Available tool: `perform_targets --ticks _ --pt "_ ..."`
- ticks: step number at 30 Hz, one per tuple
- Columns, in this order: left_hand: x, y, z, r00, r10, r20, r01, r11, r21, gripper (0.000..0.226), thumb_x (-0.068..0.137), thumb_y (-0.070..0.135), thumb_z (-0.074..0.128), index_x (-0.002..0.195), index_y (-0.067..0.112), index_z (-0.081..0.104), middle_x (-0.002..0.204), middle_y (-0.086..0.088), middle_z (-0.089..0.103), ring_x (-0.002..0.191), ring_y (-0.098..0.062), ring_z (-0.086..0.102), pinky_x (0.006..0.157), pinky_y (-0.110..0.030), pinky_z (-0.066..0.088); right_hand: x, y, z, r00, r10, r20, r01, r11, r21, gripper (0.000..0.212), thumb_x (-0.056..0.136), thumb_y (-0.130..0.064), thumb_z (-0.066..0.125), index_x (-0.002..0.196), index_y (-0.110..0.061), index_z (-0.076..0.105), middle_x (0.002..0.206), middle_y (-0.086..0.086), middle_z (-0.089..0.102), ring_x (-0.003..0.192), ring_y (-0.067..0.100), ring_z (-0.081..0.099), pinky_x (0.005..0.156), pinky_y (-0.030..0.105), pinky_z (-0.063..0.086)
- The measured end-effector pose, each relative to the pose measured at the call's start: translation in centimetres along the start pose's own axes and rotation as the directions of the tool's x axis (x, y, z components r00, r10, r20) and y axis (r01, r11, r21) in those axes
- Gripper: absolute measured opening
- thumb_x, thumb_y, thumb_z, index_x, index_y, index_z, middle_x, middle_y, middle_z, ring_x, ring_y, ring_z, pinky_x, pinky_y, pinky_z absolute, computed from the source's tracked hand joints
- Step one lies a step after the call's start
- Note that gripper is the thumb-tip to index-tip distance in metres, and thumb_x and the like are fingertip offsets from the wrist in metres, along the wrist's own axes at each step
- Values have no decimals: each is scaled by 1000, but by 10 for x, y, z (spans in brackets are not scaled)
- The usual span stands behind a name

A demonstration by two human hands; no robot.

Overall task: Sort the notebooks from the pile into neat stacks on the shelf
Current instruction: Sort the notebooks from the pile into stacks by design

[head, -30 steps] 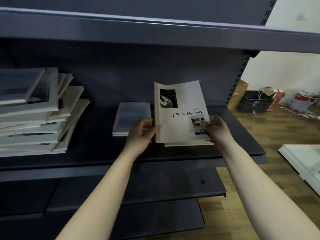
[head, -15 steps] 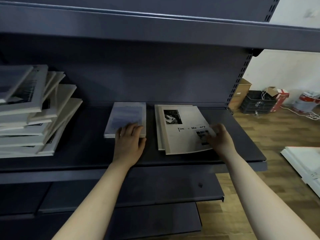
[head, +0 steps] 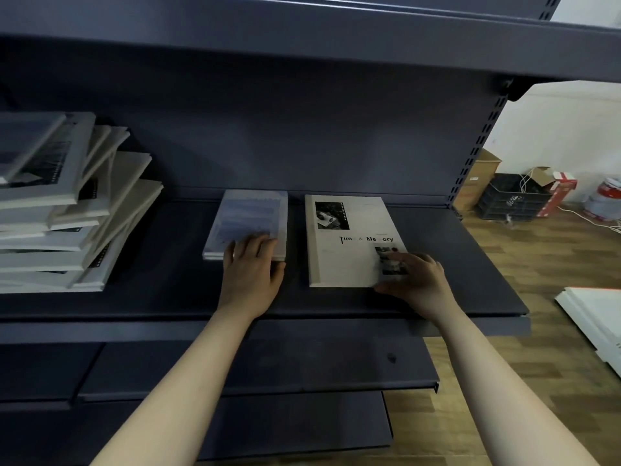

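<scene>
Grey shelf [head: 168, 294]: untidy pile [head: 60, 203] at left. Left hand [head: 252, 274], fingers [head: 255, 245] straight and together, rests on blue notebook [head: 248, 216] mid-shelf. Just right, white notebook [head: 346, 243] lies flat; right hand [head: 420, 280] presses its near right corner, fingers slightly spread.

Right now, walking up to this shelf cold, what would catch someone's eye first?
Probably the pale notebook printed "Time & Memory", lying flat at the middle right of the dark shelf, with the fingers of the right hand resting on its near corner. Next, the left hand lies flat on the smaller bluish notebook beside it. At far left, the leaning, untidy pile of notebooks stands out too.
</scene>
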State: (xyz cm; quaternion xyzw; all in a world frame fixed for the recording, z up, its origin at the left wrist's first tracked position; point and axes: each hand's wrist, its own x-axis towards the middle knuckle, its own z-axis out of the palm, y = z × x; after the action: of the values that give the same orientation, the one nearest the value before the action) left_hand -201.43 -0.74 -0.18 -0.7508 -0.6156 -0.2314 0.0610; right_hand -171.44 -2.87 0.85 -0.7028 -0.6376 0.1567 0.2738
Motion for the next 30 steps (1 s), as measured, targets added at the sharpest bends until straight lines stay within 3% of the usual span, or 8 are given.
perform_targets --ticks 4,8,16,20,24,28,30 --pt "0 0 -1 1000 -9 -5 8 1000 -8 45 91 35 53 132 18 47 137 -6 48 130 -25 39 112 -47 22 -7 -5 -1 995 -50 -89 54 997 53 66 52 -49 84 112 -29 68 120 2 60 115 27 50 100 43 40" --pt "-1 0 -1 1000 -21 -8 21 1000 -14 45 91 34 53 132 18 47 136 -6 49 129 -26 40 112 -48 23 -13 -8 0 985 -91 -150 98 995 34 58 60 -38 87 112 -24 69 124 2 60 118 22 44 100 37 36" --pt "-1 0 0 999 -30 -11 30 999 -26 44 90 34 53 131 17 47 134 -7 51 128 -27 42 112 -49 24 -13 -2 6 988 -98 -120 95 995 -30 57 68 -46 79 121 -28 64 131 2 54 120 28 36 93 32 35" --pt "-2 1 -1 999 -36 -13 35 999 -41 43 90 33 54 130 17 48 133 -9 52 127 -28 43 112 -50 24 -11 -1 7 988 -71 -134 69 997 -19 57 66 -47 80 118 -30 66 130 -2 56 120 26 37 90 26 31" --pt "-2 1 -1 999 -34 -4 33 999 -24 44 91 34 53 131 18 46 133 -7 51 128 -27 42 113 -49 23 -10 1 7 983 -99 -152 92 995 -48 53 64 -53 78 112 -33 67 127 -7 59 115 24 42 87 28 34" --pt "-2 1 0 999 -32 -1 32 999 -27 42 90 33 54 128 17 49 132 -8 52 126 -28 43 111 -50 25 -13 -2 6 983 -104 -152 100 994 -30 47 67 -46 79 110 -31 67 126 -7 59 114 20 41 90 29 33" --pt "-2 1 -1 999 -33 -3 33 999 -29 42 89 33 55 128 17 50 132 -8 52 126 -28 43 110 -51 26 -12 0 7 987 -101 -121 97 994 -42 50 67 -54 74 111 -34 64 128 -8 58 116 24 42 87 27 30"
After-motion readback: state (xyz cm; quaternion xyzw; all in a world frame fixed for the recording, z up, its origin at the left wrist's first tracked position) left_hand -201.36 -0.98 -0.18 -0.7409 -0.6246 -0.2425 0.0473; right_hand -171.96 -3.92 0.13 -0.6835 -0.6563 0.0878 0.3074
